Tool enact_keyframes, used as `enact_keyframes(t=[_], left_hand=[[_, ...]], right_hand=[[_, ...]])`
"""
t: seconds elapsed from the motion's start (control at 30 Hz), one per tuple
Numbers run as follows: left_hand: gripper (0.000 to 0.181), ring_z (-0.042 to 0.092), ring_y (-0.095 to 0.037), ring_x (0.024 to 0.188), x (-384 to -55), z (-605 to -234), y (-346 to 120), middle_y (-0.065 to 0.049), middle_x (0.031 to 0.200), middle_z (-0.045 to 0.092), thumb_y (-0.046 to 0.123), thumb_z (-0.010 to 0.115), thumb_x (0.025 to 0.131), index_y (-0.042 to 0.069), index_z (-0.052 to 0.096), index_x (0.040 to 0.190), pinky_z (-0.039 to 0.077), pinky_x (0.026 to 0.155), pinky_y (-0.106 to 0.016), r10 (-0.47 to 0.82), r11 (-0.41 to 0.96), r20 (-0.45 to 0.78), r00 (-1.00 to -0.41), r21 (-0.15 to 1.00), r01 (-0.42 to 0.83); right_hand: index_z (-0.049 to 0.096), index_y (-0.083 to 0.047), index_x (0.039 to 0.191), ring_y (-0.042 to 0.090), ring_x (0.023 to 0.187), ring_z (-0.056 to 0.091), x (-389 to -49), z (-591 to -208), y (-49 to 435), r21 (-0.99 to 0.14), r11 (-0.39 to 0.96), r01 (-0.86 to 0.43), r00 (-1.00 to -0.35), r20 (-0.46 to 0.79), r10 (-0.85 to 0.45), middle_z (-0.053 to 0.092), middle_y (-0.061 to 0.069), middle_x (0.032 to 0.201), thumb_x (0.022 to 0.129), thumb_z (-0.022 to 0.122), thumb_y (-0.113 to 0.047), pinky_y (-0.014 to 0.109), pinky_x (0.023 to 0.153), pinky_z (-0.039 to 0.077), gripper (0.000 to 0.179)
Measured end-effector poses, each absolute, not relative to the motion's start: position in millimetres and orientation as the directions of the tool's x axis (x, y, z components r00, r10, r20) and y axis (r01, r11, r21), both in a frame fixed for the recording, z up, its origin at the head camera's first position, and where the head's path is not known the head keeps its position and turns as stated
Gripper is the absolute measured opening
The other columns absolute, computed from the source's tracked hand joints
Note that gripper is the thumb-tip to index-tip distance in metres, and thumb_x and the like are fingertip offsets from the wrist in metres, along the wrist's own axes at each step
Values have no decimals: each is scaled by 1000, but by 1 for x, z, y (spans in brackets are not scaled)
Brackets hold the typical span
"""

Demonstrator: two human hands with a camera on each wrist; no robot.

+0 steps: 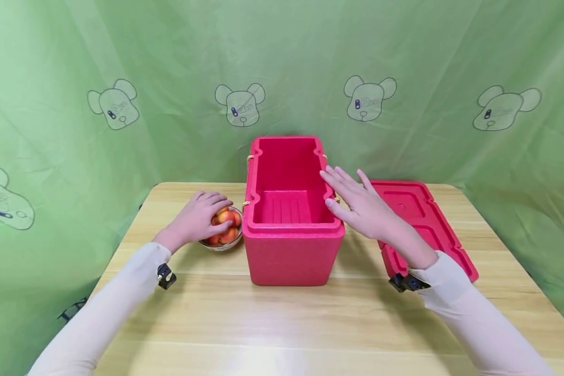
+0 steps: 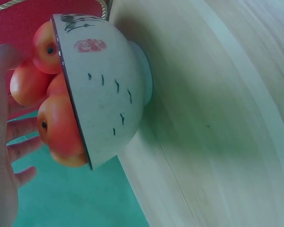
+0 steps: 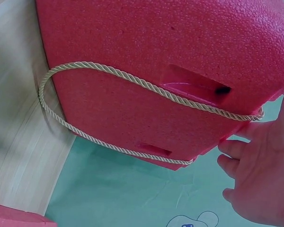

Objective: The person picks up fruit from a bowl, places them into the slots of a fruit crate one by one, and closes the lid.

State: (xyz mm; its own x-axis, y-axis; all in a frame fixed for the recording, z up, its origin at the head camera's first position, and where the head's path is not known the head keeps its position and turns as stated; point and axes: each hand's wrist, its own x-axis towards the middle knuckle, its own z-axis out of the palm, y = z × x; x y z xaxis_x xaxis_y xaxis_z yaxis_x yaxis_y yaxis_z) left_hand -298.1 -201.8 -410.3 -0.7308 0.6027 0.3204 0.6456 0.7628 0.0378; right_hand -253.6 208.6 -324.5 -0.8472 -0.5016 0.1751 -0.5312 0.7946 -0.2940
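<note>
Several round red-orange fruits (image 2: 61, 123), with dark spots at their dimples, are piled in a white patterned bowl (image 2: 104, 90) left of a red foam box (image 1: 291, 256). My left hand (image 1: 197, 219) reaches over the pile from the left. In the left wrist view its thumb is by the uppermost fruit, and its spread fingers are partly hidden behind the fruits. My right hand (image 1: 364, 206) lies with straight fingers at the box's right rim, the fingertips at its edge. The box stands upright and uncovered, its grooved floor visible.
A red lid (image 1: 434, 219) with recessed panels lies on the wooden table (image 1: 207, 324), right of the box. A twisted rope handle (image 3: 113, 71) hangs along the box's side. Behind the table hangs a green curtain (image 1: 301, 47) printed with bear heads.
</note>
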Motion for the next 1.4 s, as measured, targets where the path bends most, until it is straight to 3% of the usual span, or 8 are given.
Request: enact_keyframes(t=[0.73, 1.4], left_hand=[[45, 57, -37, 123, -296, -410, -200, -14, 121, 69, 42, 67, 92, 7, 71, 119, 37, 112, -53, 552, 799, 260, -792, 106, 592], [43, 60, -36, 119, -297, -411, -203, -15, 119, 70, 39, 68, 92, 5, 69, 118, 40, 110, -52, 566, 786, 307, -765, 77, 613]], right_hand=[[18, -23, 164, 27, 160, 9, -259, -327, 209, -253, 806, -536, -844, 183, -504, 14, 1, 172, 103, 44, -53, 53, 127, -7, 73], [19, -20, 164, 28, 160, 11, -260, -325, 208, -238, 806, -541, -840, 181, -511, 15, 2, 172, 103, 44, -51, 52, 127, -4, 72]])
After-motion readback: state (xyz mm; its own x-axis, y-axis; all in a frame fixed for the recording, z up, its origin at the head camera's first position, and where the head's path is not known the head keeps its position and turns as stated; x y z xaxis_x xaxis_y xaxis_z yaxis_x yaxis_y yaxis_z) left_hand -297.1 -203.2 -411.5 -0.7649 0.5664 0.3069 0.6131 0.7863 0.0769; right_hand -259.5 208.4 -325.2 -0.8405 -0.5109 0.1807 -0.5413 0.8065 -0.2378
